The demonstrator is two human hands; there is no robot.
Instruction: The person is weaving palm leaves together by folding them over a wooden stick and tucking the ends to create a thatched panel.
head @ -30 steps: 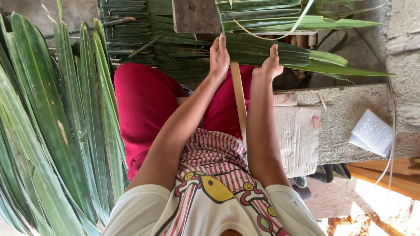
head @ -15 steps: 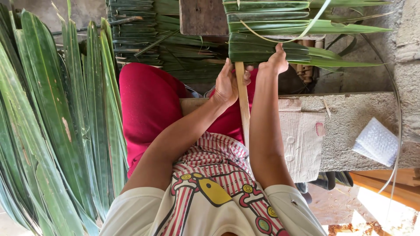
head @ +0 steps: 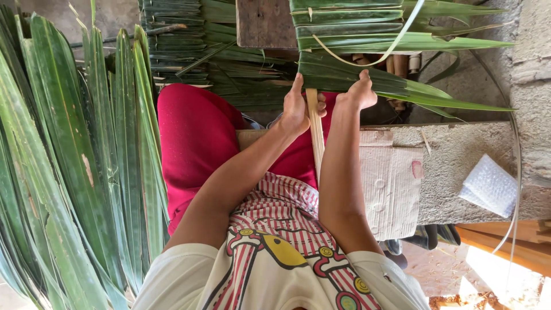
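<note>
My left hand [head: 295,110] is closed around a thin pale wooden slat [head: 316,140] that runs up from my lap. My right hand [head: 358,93] pinches the lower edge of a folded green palm leaf [head: 396,86] lying across the top of that slat. Above it, more folded leaves [head: 350,23] are lined up side by side, with a pale leaf strip [head: 396,40] curving through them. My red-trousered knee [head: 195,138] is to the left of my hands.
Long loose palm leaves [head: 74,172] fan out along the left. A stack of woven leaf panels [head: 172,40] and a wooden block [head: 264,23] lie ahead. To the right are a concrete ledge [head: 459,155], cardboard [head: 390,183] and a bubble-wrap piece [head: 488,186].
My left hand came down off the leaf and closed on the slat. My right hand stayed at the leaf's edge, sinking slightly.
</note>
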